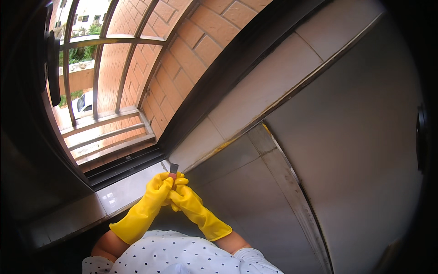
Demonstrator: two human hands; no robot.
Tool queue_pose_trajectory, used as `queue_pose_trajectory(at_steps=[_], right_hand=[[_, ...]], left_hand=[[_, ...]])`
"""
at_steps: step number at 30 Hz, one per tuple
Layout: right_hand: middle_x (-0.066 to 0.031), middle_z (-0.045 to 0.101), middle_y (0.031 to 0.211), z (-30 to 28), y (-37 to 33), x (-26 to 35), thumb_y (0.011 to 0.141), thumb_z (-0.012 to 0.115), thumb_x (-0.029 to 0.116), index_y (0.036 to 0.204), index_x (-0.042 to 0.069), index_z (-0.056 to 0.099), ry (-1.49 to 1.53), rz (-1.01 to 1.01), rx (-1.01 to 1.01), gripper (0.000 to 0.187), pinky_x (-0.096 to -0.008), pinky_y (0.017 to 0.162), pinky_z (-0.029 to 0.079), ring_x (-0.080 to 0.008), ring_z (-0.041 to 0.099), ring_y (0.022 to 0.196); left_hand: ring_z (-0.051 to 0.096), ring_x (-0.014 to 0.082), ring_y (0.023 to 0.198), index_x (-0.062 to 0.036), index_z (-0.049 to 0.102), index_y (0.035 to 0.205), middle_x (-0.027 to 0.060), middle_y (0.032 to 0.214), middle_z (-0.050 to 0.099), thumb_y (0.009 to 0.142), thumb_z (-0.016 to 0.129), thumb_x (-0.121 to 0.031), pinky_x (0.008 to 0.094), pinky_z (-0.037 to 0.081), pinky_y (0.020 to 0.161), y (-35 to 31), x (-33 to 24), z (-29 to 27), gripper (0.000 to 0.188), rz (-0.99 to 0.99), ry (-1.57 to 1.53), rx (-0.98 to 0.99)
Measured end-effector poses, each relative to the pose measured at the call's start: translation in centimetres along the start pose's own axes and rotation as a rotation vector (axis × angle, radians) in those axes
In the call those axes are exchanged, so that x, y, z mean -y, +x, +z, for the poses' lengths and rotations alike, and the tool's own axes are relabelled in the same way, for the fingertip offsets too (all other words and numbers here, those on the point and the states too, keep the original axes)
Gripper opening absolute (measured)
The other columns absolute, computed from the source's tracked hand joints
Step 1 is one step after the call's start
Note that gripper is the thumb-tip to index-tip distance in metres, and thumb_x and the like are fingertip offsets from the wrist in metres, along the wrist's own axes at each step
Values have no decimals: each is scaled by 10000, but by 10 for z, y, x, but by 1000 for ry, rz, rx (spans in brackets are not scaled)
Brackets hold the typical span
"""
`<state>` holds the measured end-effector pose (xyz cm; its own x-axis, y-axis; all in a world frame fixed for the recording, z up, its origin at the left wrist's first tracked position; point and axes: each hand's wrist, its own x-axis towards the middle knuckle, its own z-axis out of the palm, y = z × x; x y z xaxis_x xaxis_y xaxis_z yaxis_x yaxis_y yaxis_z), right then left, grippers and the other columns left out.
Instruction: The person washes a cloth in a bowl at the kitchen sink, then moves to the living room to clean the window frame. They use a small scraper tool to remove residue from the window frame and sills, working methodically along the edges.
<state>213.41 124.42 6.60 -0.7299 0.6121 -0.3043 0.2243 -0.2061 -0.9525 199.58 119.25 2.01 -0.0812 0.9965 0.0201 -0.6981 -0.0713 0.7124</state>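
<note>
A small scraper (174,168) with a flat grey metal blade and a red handle points upward, away from me. Yellow rubber gloves cover both my hands and reach well up the forearms. My left hand (159,183) is closed, its thumb and fingers on the handle from the left. Against it, my right hand (185,194) is closed around the handle's lower part, which the gloves mostly hide. The blade is close to the corner where the tiled window sill (123,187) meets the tiled wall edge; whether it touches the tile, I cannot tell.
An open window with metal bars (96,82) lies ahead and left, its black track (123,166) behind the sill. Outside is a brick wall (182,59). Grey tiles and a raised, stained tile edge (292,182) run along my right.
</note>
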Motion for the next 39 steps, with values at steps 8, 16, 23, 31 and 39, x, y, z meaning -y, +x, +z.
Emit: queue_pose_trajectory(at_steps=[8,16,23,31,39], right_hand=[[-58,656,1007,-2,-10,18,1040,508,305,1246,59,563,10,60,77,325,-200,694,492,-89,624,791],[-114,741,992,-57,-99,89,1041,516,251,1236,64,660,-293,-397,-690,306,-228,667,537,-125,692,747],[-136,738,935,-96,-184,87,1042,484,212,1185,4,657,-320,-567,-1112,306,-218,618,514,-130,666,670],[-143,737,906,-85,-196,43,1043,492,187,1176,-1,657,-284,-521,-1099,283,-219,592,519,-145,677,656],[-157,737,928,-92,-195,27,1044,496,178,1190,-7,648,-273,-525,-1062,281,-227,614,541,-160,697,685]], left_hand=[[679,190,945,-10,493,1315,150,1197,642,1046,509,-253,302,561,822,6,-19,-1,362,-27,-23,114],[582,110,651,-12,537,1280,37,765,615,1044,527,-308,203,402,577,74,-95,40,379,-20,200,214],[619,139,571,16,487,1394,74,757,672,1035,533,-337,226,514,594,93,-143,96,506,-25,390,409],[493,96,398,51,604,1219,38,604,589,995,611,-363,186,429,427,103,-166,161,470,169,551,229],[450,101,436,-8,690,1092,45,646,557,984,608,-382,198,392,462,106,-173,173,398,79,497,115]])
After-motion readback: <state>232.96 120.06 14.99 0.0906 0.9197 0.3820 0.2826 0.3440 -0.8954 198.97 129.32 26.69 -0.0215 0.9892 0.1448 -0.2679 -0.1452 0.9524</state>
